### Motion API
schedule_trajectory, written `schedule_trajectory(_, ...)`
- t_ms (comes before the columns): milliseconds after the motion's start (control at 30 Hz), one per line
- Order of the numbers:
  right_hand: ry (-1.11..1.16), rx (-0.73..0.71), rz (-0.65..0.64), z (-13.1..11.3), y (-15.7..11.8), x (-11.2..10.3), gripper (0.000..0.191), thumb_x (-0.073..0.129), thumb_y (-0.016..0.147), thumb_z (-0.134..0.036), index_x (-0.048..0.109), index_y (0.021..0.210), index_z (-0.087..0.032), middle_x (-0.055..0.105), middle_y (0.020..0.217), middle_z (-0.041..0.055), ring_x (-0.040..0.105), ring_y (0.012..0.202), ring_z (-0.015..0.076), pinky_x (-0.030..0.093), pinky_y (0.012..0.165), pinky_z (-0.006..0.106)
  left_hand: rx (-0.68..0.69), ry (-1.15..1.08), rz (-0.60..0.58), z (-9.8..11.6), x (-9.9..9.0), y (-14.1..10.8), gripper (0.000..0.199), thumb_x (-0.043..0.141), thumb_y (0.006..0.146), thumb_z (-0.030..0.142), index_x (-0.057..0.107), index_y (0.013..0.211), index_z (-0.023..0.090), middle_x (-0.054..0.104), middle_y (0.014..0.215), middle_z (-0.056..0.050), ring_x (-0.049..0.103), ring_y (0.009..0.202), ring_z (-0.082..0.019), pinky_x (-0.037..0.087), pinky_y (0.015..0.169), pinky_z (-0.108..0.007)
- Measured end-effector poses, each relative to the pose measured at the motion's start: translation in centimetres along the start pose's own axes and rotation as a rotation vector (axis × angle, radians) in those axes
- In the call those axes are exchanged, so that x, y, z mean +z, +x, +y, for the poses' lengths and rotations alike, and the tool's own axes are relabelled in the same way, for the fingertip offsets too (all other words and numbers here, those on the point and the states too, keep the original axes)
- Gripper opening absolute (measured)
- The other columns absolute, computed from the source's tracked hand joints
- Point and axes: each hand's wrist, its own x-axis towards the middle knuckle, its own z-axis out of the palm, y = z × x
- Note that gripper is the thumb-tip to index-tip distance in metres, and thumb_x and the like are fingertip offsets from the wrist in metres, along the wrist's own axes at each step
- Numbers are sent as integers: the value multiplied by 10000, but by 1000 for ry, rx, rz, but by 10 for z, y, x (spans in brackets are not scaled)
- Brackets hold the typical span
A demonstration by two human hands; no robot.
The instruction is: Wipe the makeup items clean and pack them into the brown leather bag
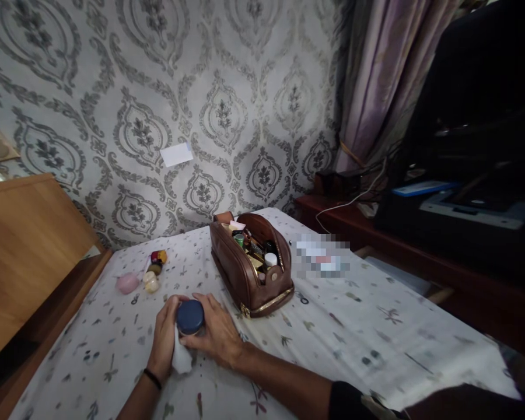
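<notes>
Between my two hands is a small round jar with a dark blue lid [189, 317], lid upward. My right hand [221, 333] curls round its right side, fingers and thumb on the rim. On the other side my left hand [164, 331] is closed on a white cloth or tissue [182, 356], pressed against the jar; the cloth hangs below it. The jar's body is mostly hidden. Just beyond my right hand stands a brown leather toiletry bag [231, 274], unzipped, with several small bottles and jars inside, among them a white-capped one [270, 259].
Left on the patterned sheet [354, 344] lie a pink rounded item [128, 283], a pale yellow item [151, 282] and a red-and-yellow container [158, 256]. A wooden panel [35, 245] borders the left. Rightward are a blurred-out item [321, 256] and a dark red cabinet [376, 245].
</notes>
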Motion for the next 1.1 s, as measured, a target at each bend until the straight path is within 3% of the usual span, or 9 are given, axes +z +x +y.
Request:
schedule_trajectory(100, 64, -63, 12, 2, -1, 1, 866, 867, 584, -350, 458, 1329, -184, 581, 1274, 128, 540, 1186, 306, 428, 995, 430, -22, -55, -4, -1, -3, 4, 470, 653, 732, 621, 673, 822, 160, 683, 821, -30, 616, 813, -202, 465, 765, -271)
schedule_trajectory(200, 127, -78, 21, 4, -1, 0, 757, 855, 595, -350, 517, 1258, -211, 636, 1182, 88, 597, 1085, 278, 467, 925, 402, -79, -117, -11, -1, -4, 6, 467, 688, 699, 607, 672, 816, 155, 659, 748, -7, 611, 741, -183, 463, 690, -255)
schedule_trajectory(500, 255, -238, 34, 8, 0, -1, 783, 825, 655, -242, 470, 1352, -256, 588, 1321, 63, 535, 1216, 238, 410, 1040, 381, -217, -322, -68, -4, 2, 7, 435, 728, 688, 560, 693, 842, 154, 719, 875, -32, 642, 843, -205, 498, 821, -307)
schedule_trajectory(600, 152, -190, 26, 10, 0, 2, 809, 831, 659, -275, 453, 1374, -252, 569, 1281, 85, 539, 1191, 257, 426, 1022, 397, -183, -287, -67, -2, 2, 6, 426, 774, 638, 524, 701, 826, 149, 720, 878, -42, 644, 848, -213, 498, 809, -297)
schedule_trajectory(767, 49, -48, -8, 10, -2, 2, 809, 820, 673, -412, 448, 1382, -300, 535, 1210, 75, 578, 1094, 279, 462, 954, 435, -209, -283, 69, -5, 1, 5, 459, 806, 575, 528, 693, 825, 160, 700, 873, -22, 630, 830, -187, 495, 741, -246)
schedule_trajectory(933, 105, -32, -31, 6, -5, -2, 840, 782, 699, -498, 404, 1414, -275, 525, 1280, 96, 538, 1185, 303, 430, 1001, 448, -188, -200, 24, -2, -2, 4, 471, 788, 582, 571, 668, 799, 171, 677, 792, 0, 604, 741, -158, 490, 665, -211)
schedule_trajectory(1100, 143, -110, -67, 11, -4, 2, 877, 867, 618, -395, 450, 1374, -242, 550, 1259, 88, 553, 1173, 266, 443, 1013, 394, -239, -159, 41, 10, -7, 5, 552, 811, 483, 602, 629, 786, 178, 617, 612, 29, 548, 553, -141, 438, 494, -209)
